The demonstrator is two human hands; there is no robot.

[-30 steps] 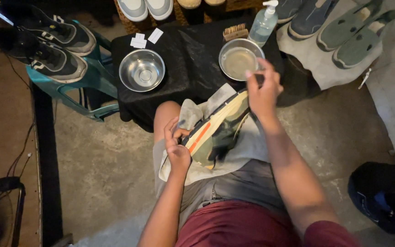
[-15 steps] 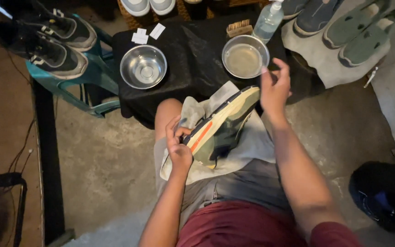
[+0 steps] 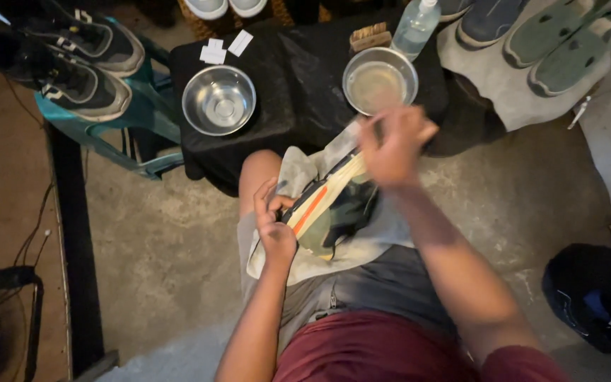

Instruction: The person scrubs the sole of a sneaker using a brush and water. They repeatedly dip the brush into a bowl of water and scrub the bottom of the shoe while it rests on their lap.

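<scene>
A sneaker point(image 3: 327, 212) with a pale sole, an orange stripe and a dark upper lies across my lap on a grey cloth point(image 3: 390, 233). My left hand point(image 3: 274, 226) grips its heel end. Over the toe end is my right hand point(image 3: 394, 145), blurred by motion, its fingers curled around a small thin tool that I cannot make out clearly. Just beyond that hand, a steel bowl point(image 3: 380, 81) of cloudy liquid stands on a low table draped in black point(image 3: 298, 92).
An empty steel bowl point(image 3: 218, 99), white paper slips point(image 3: 220, 48), a wooden brush point(image 3: 370, 35) and a clear spray bottle point(image 3: 415, 28) share the table. Black sneakers point(image 3: 72, 64) rest on a teal stool point(image 3: 143, 120) at left. Green shoes point(image 3: 567, 42) lie at right, a dark bag point(image 3: 595, 297) lower right.
My right hand has come back from the bowl of liquid down to the sneaker's toe. The left hand has kept its hold on the heel.
</scene>
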